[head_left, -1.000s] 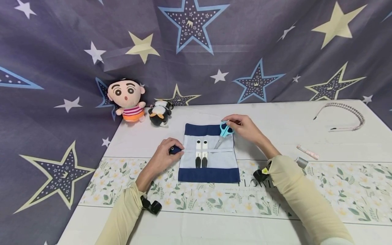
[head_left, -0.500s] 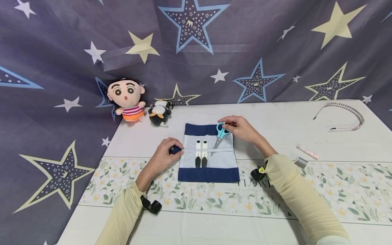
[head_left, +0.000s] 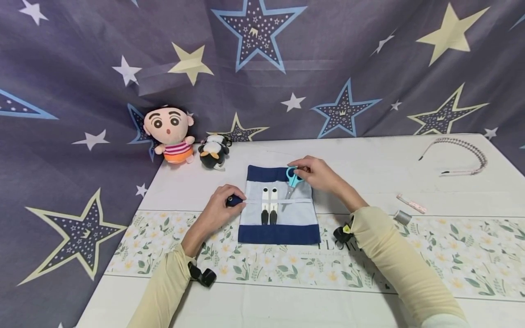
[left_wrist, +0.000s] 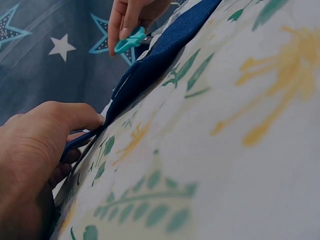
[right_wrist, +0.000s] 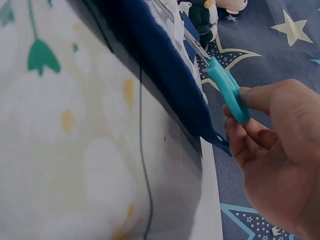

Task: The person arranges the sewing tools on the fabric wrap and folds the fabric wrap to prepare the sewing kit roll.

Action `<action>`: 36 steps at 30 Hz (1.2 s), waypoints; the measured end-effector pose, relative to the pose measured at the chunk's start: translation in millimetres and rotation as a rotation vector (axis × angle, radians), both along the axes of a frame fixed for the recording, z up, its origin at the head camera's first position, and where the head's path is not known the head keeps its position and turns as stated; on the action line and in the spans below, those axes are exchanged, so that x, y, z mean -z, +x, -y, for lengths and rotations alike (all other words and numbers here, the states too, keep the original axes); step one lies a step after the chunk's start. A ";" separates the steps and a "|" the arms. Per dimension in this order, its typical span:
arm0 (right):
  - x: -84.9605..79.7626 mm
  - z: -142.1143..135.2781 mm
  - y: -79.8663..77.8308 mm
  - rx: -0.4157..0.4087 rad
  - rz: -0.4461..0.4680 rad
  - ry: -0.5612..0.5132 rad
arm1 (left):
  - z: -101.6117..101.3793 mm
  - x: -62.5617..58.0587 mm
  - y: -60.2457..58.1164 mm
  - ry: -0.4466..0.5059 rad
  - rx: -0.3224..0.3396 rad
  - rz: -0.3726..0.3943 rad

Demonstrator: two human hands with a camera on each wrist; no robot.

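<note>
Compared with a second ago, my right hand [head_left: 317, 175] has shifted left and carried the turquoise scissors [head_left: 293, 178] with it; the blades now reach past the pale strap [head_left: 301, 200], tip showing on its near side. Can't call whether they run over or under it. Scissors lie slanted on the right half of the cloth case [head_left: 279, 234], which is spread on the desk [head_left: 246, 300]. Right hand is narrow, pinching one handle loop between thumb and fingers; my fingers cover part of the handles in the head view. Left hand [head_left: 219, 207] hasn't moved: it pinches the case's left edge, where a dark blue roll [head_left: 234, 200] shows; its lower fingertips are hidden by fabric. Two white-and-black tools [head_left: 265, 200] sit at the strap, unchanged. Both wrist views crop my hands, and the right wrist one loses the blade tip behind cloth.
</note>
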State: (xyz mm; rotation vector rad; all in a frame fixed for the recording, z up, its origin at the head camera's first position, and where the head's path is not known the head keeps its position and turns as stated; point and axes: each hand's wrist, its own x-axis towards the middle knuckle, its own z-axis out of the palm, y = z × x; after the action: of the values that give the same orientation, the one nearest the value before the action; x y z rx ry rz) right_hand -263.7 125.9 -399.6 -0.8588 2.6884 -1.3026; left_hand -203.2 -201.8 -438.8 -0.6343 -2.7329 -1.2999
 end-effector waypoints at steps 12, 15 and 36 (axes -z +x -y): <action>-3.7 5.0 3.3 -0.038 0.000 0.089 | 0.8 -0.5 0.3 -0.002 -0.003 0.007; -4.3 7.1 3.5 -0.056 -0.011 0.104 | 0.6 -0.3 -0.2 0.000 -0.003 0.008; 3.7 19.3 11.4 -0.165 -0.043 0.175 | 0.7 -1.1 0.3 -0.004 -0.001 0.014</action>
State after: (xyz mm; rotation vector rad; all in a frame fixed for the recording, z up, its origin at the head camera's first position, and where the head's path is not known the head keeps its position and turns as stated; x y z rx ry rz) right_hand -252.3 106.5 -403.3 -1.0701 2.6461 -1.0107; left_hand -202.9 -202.5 -437.7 -0.6264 -2.7471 -1.3046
